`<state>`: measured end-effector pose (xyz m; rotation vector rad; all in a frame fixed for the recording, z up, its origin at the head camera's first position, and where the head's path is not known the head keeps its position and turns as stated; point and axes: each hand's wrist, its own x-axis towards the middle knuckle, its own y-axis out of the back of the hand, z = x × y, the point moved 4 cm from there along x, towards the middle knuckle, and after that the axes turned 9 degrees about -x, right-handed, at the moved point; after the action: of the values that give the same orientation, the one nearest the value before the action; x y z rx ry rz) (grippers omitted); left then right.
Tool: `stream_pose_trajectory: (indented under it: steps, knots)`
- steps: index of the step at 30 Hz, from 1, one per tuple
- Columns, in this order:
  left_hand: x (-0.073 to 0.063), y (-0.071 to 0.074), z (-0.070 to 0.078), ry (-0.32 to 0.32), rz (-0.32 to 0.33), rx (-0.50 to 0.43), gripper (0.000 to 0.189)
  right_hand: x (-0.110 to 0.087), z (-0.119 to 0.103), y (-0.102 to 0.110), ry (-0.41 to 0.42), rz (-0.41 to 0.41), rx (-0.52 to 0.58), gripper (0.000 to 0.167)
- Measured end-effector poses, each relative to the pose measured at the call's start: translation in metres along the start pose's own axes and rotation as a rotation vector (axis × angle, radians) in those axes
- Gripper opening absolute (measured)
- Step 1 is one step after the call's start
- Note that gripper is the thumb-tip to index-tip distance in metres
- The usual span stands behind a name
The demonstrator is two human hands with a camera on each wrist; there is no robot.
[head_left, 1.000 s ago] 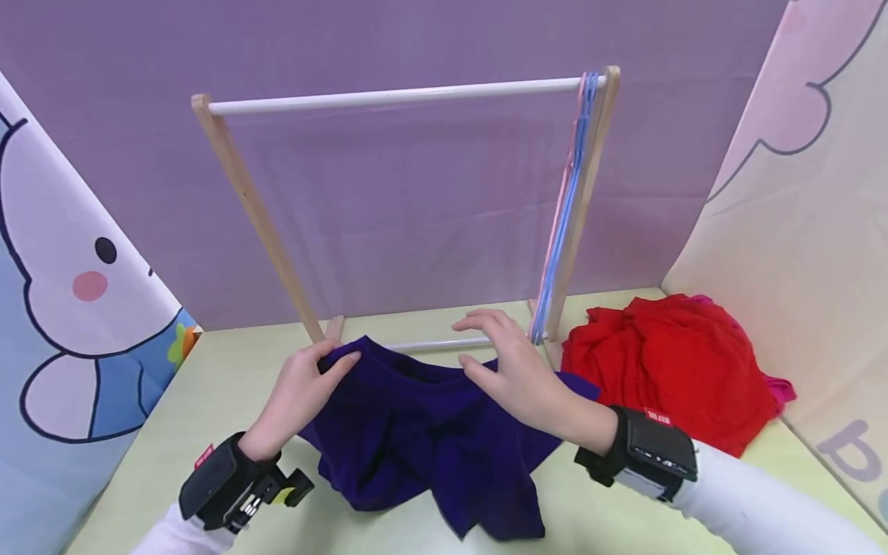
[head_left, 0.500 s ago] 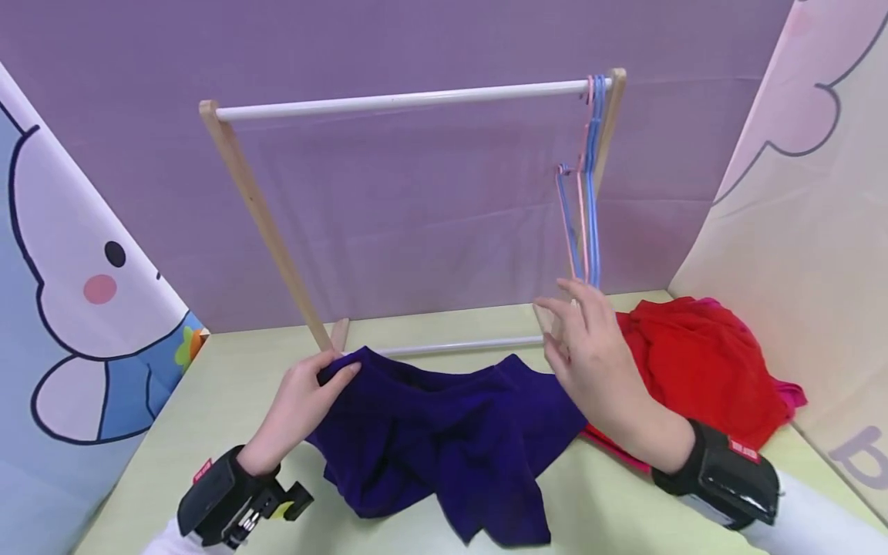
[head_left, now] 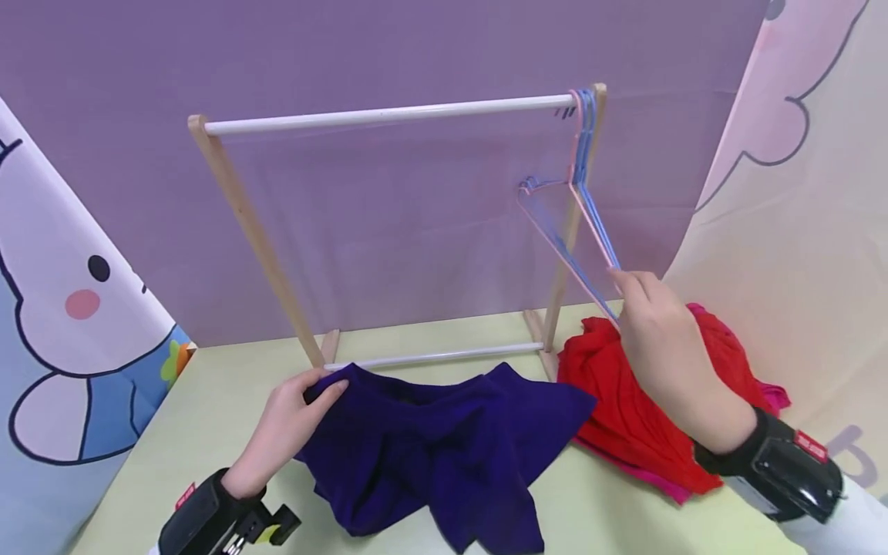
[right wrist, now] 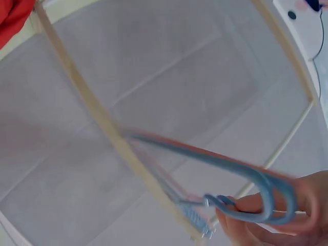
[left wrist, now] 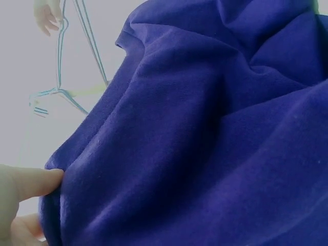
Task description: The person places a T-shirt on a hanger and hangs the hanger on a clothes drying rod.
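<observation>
A dark purple garment (head_left: 444, 439) lies spread and creased on the pale table, its kind not clear. With thumb and fingers my left hand (head_left: 284, 420) pinches the left corner of its upper edge; the left wrist view shows the thumb (left wrist: 41, 182) on the hemmed edge. Several pink and blue clothes hangers (head_left: 565, 250) hang by their hooks at the right end of the rack's white rod (head_left: 388, 116). At their near corner, my right hand (head_left: 669, 362) grips them and has them swung out towards me. How many it holds is hidden.
The rack's wooden posts (head_left: 257, 239) stand behind the garment, joined low down by a white bar (head_left: 444, 357). A heap of red cloth (head_left: 624, 416) with pink cloth under it lies at the right, below my right forearm. Purple backdrop (head_left: 416, 208) closes off the back.
My right hand has left the garment's upper edge, moved right and taken hold of the hangers. They have swung from hanging flat by the post to angled outwards. The left hand keeps its pinch.
</observation>
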<state>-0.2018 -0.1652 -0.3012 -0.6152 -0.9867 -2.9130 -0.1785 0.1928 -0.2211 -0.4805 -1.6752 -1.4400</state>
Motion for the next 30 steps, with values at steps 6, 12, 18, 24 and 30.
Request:
stream_pose_trajectory:
  steps: [6,12,18,24,30]
  knots:
    - [-0.001,0.002,-0.002,0.015,-0.009,0.006,0.014,0.012,0.021,-0.002,-0.080,0.002,-0.046,0.037]
    - [0.001,0.004,-0.002,0.021,-0.002,0.016,0.014,0.019,0.043,-0.015,-0.220,-0.025,0.018,0.026]
    - [0.002,0.003,-0.003,0.036,-0.007,0.014,0.017,0.020,0.057,-0.022,-0.313,-0.019,0.123,0.020]
    - [0.001,0.002,-0.005,0.031,-0.009,0.000,0.014,0.024,0.066,-0.024,-0.381,-0.082,0.163,0.019]
    - [0.001,0.002,-0.006,0.024,-0.006,-0.008,0.012,0.028,0.072,-0.025,-0.438,-0.108,0.281,0.021]
